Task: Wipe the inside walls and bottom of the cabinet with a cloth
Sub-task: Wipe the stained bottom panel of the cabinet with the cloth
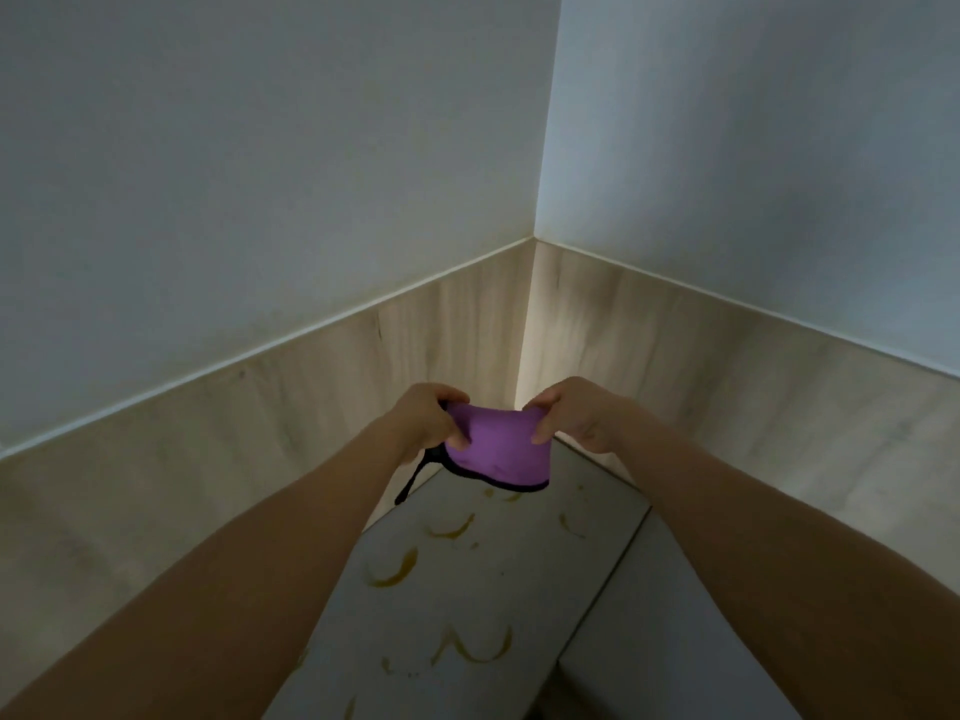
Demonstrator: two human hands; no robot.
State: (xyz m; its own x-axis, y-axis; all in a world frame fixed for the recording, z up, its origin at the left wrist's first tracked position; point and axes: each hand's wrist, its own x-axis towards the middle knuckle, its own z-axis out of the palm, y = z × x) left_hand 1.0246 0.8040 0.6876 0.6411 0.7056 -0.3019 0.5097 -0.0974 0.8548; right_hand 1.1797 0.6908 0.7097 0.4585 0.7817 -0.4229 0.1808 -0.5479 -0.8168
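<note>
Hands, left [426, 420] and right [574, 415], pinch purple cloth [496, 452], hiding its upper corners; dim light.

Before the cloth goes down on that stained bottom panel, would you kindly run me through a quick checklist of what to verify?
1. Purple cloth held by both hands: ok, left hand and right hand each pinch an upper corner.
2. Cloth spread flat: ok, stretched between the hands.
3. Cloth touching the bottom panel: not ok, held above it.
4. Yellow stains in view: ok, several arcs.
5. Cloth damp: cannot tell.
</note>
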